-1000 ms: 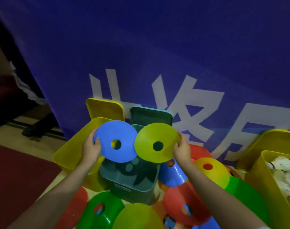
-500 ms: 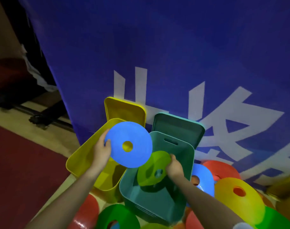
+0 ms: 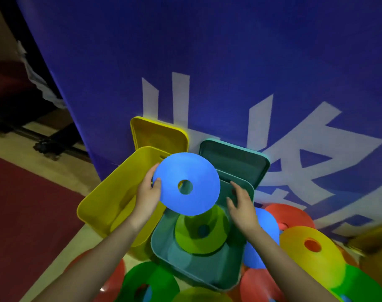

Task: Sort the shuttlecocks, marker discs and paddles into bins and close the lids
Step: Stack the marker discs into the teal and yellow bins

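My left hand [image 3: 147,196] grips the left rim of a blue marker disc [image 3: 198,175], holding it above the open teal bin [image 3: 209,277]. A lime-green marker disc [image 3: 192,238] lies inside that bin. My right hand [image 3: 242,205] hovers over the bin's right side with loosely spread fingers and holds nothing. The teal lid [image 3: 233,160] leans upright against the blue banner behind the bin.
An open yellow bin [image 3: 111,199] with its lid [image 3: 157,134] propped behind it stands left of the teal one. Several loose discs lie around: blue [image 3: 266,223], yellow [image 3: 299,256], green [image 3: 150,280], red [image 3: 259,286]. A blue banner [image 3: 207,62] closes off the back.
My right hand let go of the lime-green disc, which now lies in the teal bin, and lifted away. My left hand brought the blue disc rightwards over the teal bin.
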Action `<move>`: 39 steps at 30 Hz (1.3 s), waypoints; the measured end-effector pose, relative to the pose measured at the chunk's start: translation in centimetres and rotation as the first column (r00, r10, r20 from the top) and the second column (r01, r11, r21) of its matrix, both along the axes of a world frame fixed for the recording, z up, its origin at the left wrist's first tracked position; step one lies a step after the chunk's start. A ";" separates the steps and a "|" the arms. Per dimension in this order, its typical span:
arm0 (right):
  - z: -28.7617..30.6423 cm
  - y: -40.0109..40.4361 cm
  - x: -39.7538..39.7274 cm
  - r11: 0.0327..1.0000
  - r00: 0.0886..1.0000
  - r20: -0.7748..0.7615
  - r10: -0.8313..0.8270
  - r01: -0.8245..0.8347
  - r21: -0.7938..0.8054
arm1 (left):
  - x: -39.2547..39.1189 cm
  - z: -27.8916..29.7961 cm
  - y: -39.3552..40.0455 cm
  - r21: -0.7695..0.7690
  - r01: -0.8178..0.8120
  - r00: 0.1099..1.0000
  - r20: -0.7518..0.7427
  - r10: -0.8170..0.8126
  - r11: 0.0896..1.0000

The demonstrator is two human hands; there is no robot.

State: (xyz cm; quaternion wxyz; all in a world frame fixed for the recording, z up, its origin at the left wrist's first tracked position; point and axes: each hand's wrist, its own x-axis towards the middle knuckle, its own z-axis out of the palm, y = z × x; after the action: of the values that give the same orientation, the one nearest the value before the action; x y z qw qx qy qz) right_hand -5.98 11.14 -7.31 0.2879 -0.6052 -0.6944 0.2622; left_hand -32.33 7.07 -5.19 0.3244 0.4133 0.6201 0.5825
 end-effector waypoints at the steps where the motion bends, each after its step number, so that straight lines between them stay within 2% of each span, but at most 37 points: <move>1: 0.5 -0.6 1.3 0.995 0.999 0.047 -0.001 -0.004 0.102 | 0.9 0.1 0.0 -0.017 0.039 0.998 -0.048 -0.040 0.999; 3: -0.2 -1.6 3.9 0.982 0.990 0.112 -0.082 0.061 0.180 | 2.9 -0.2 0.0 -0.083 0.134 0.972 -0.184 -0.147 0.988; 4: -0.9 -2.0 4.9 0.983 0.986 0.101 -0.136 0.122 0.138 | 4.0 -0.7 -0.1 -0.120 0.176 0.947 -0.250 -0.201 0.977; 6: -2.3 -3.1 6.2 0.968 0.972 0.007 -0.234 0.234 -0.091 | 6.2 -1.8 -0.2 -0.179 0.227 0.898 -0.343 -0.277 0.957; 8: -3.4 -4.2 6.6 0.933 0.965 -0.065 -0.254 0.227 -0.280 | 7.9 -2.8 -0.5 -0.243 0.231 0.865 -0.392 -0.314 0.942; 9: -3.8 -4.8 6.5 0.930 0.967 -0.093 -0.236 0.198 -0.309 | 8.6 -3.4 -0.6 -0.280 0.221 0.861 -0.394 -0.321 0.934; 14: -4.8 -7.2 4.8 0.940 0.927 -0.298 -0.227 0.129 -0.315 | 8.7 -8.0 0.3 -0.455 0.110 0.852 -0.415 -0.319 0.884; 17: -4.8 -7.7 4.7 0.936 0.888 -0.378 -0.262 0.138 -0.324 | 9.3 -8.4 0.1 -0.582 0.080 0.854 -0.378 -0.357 0.810; 20: -4.7 -8.1 4.6 0.922 0.877 -0.391 -0.279 0.130 -0.366 | 9.8 -8.0 -0.5 -0.726 0.021 0.766 -0.430 -0.477 0.688; 21: -4.7 -8.1 4.5 0.922 0.878 -0.392 -0.275 0.126 -0.365 | 9.9 -7.9 -0.7 -0.739 -0.010 0.725 -0.470 -0.504 0.674; 25: -4.7 -8.1 3.9 0.933 0.871 -0.412 -0.268 0.129 -0.336 | 10.0 -7.6 -0.5 -0.710 0.033 0.648 -0.521 -0.555 0.704; 28: -5.1 -8.4 3.8 0.928 0.842 -0.448 -0.301 0.149 -0.343 | 10.2 -6.4 -1.0 -0.669 0.132 0.703 -0.457 -0.546 0.731; 32: -4.3 -9.5 5.0 0.857 0.768 -0.478 -0.426 0.173 -0.485 | 11.2 -4.7 -2.8 -0.525 0.257 0.764 -0.403 -0.503 0.811; 36: -4.0 -11.3 10.1 0.881 0.785 -0.444 -0.432 0.261 -0.394 | 15.1 -1.9 -4.7 -0.301 0.349 0.819 -0.362 -0.445 0.887; 39: -4.5 -12.5 15.9 0.866 0.816 -0.318 -0.483 0.392 -0.310 | 18.8 0.0 -6.4 -0.109 0.424 0.806 -0.407 -0.430 0.899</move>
State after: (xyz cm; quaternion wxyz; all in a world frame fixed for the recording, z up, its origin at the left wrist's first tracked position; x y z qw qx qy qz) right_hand 9.92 -1.38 -11.77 0.3994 -0.7148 -0.4296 0.3806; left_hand -13.52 0.65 -5.21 0.3082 0.6556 0.5700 0.3876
